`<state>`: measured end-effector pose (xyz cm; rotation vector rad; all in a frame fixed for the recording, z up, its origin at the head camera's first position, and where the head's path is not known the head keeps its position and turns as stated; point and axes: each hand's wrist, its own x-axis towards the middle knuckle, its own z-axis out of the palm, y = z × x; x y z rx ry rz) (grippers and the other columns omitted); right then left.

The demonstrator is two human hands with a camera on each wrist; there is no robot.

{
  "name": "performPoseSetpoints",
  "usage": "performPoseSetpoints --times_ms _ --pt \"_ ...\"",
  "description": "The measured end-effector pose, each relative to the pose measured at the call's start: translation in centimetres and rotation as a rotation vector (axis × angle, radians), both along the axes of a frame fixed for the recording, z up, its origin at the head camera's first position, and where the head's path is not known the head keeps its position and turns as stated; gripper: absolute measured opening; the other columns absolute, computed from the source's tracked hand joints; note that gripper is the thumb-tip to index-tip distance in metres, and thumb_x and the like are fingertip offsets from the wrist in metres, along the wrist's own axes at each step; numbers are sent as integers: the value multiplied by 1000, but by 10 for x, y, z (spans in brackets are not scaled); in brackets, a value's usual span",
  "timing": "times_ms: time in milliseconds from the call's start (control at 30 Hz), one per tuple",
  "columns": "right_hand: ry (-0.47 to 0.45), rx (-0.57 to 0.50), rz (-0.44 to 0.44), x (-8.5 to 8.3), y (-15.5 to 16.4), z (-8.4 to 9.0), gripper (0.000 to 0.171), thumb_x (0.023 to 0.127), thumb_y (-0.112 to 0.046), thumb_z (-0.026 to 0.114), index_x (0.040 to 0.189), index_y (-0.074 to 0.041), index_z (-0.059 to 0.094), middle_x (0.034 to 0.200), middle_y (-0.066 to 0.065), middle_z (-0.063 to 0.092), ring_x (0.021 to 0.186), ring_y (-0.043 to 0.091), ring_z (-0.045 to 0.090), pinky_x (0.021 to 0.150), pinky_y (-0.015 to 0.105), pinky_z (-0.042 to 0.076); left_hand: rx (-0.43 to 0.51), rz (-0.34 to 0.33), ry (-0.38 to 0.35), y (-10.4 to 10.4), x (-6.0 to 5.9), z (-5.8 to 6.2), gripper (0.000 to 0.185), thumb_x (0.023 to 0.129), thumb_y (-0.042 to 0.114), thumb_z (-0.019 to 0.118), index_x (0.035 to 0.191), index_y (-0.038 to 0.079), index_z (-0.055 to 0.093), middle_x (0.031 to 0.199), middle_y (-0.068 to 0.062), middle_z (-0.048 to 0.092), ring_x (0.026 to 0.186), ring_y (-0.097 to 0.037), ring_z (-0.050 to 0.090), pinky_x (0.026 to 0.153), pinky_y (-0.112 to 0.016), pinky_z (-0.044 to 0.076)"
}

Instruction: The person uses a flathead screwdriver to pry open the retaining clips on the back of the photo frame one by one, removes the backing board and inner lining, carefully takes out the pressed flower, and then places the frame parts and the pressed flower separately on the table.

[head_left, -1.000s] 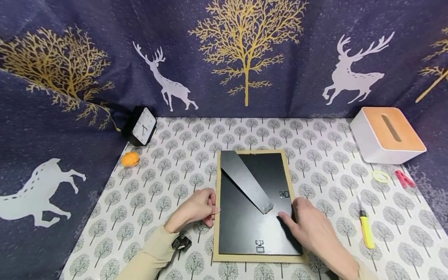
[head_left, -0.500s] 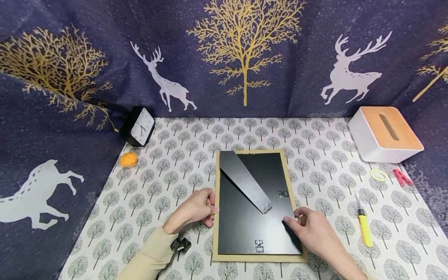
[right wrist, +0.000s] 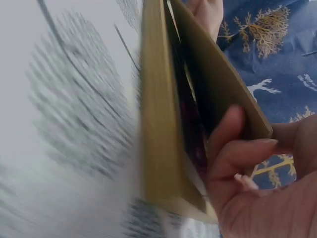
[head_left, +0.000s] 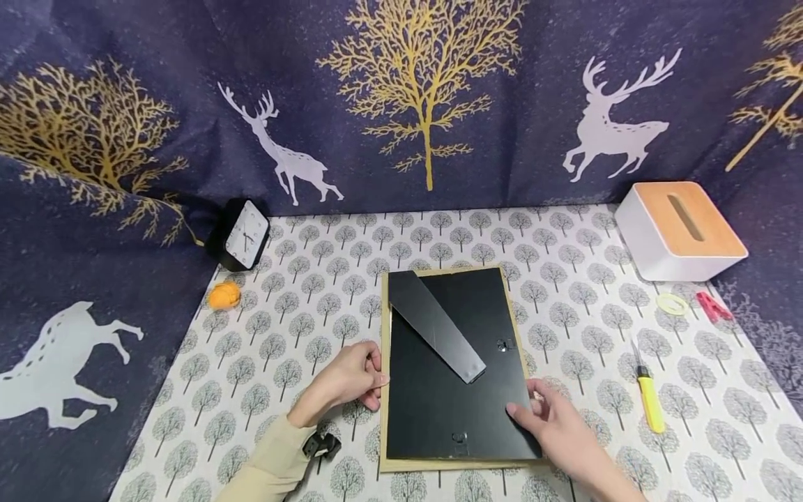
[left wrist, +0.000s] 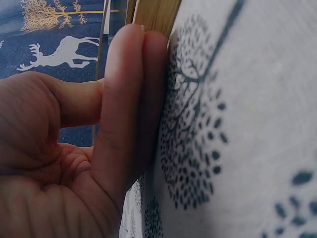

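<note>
Now, from my remote seat, reading left to right:

Clock: one black clock [head_left: 240, 234] stands at the far left of the table, against the curtain.

Orange ball: one small orange ball [head_left: 224, 295] lies just in front of the clock.

Left hand: my left hand [head_left: 351, 377] rests on the tablecloth [head_left: 301, 328], fingers [left wrist: 130, 99] straight together and pressed flat against the left edge of the frame; it grips nothing.

Black clip: one small black clip [head_left: 321, 444] lies beside the left sleeve.

Frame: one wooden picture frame [head_left: 384, 390] lies face down mid-table, between both hands.

Backing board: one black backing board [head_left: 439, 411] with one stand leg [head_left: 436, 325] sits on the frame; its near right corner is raised clear of the wood, plain in the right wrist view.

Right hand: my right hand [head_left: 561, 432] pinches the board's raised right edge, fingers [right wrist: 233, 148] curled round it.

Knife: one yellow-handled knife [head_left: 648, 399] lies right of the frame.

Tape ring: one pale ring [head_left: 672, 304] near the box.

Red clip: one red clip [head_left: 712, 305] just beside the ring.

Tissue box: one white box with a wooden lid [head_left: 680, 229] stands far right.
</note>
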<state>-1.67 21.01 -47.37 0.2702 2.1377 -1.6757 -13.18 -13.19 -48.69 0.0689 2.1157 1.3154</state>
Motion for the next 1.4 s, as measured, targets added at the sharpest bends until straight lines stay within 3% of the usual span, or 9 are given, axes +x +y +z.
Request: performPoseSetpoints --times_ms 200,300,467,600,833,1067,1200,1300,1400 --pt "-56 -318 108 19 -1 -13 70 113 -15 56 165 -6 10 89 10 77 56 14 73 46 35 64 1 9 -1 -6 1 -3 20 99 -7 72 97 0 53 69 -12 67 51 -16 72 57 -39 71" --pt "-7 -299 81 21 -5 -14 60 113 -13 56 159 0 20 76 9 73 47 11 66 40 34 59 5 10 1 -6 0 -3 19 99 -6 71 98 0 53 70 -11 67 51 -16 72 58 -39 71" --pt "-65 -182 -122 19 -15 -12 31 111 -14 60 131 6 50 65 2 66 43 11 58 38 23 48 30 15 -8 -6 0 1 19 99 -7 71 98 -1 52 69 -11 66 50 -15 71 57 -38 71" --pt "-129 -166 -220 19 -17 -12 32 112 -10 57 136 9 51 77 1 72 45 12 56 40 22 46 25 13 -21 -5 1 3 19 99 -7 71 99 -2 53 69 -12 67 49 -15 70 56 -38 70" --pt "-86 -138 -341 22 -15 -16 37 112 -6 54 141 15 50 87 3 78 48 14 58 40 26 49 19 -6 -28 -2 -3 0 18 99 -5 72 100 -1 55 70 -12 67 51 -16 71 58 -38 71" --pt "-131 -136 -347 20 -3 -12 63 112 -9 55 162 16 27 93 -8 75 62 10 66 44 22 51 -5 -6 -42 -3 -4 -6 18 98 -4 73 102 0 56 74 -14 69 53 -17 72 59 -39 71" --pt "-39 -122 -364 16 9 -8 47 111 -7 57 149 16 45 86 -1 76 52 10 58 40 23 48 -12 -4 -41 -2 -3 -6 19 98 -4 73 103 0 56 75 -15 69 53 -18 72 59 -38 71" --pt "13 -146 -386 11 22 -5 29 111 -8 58 137 6 56 86 0 78 51 10 56 40 23 47 -21 -2 -43 -2 -3 -5 18 98 -4 74 103 0 56 76 -15 70 53 -18 72 58 -38 71" --pt "20 -150 -392 5 39 1 36 113 -13 58 143 4 51 90 -5 79 59 9 62 44 22 49 -24 -2 -46 -1 -3 -4 18 98 -4 74 103 0 57 76 -15 70 53 -18 72 59 -38 71"
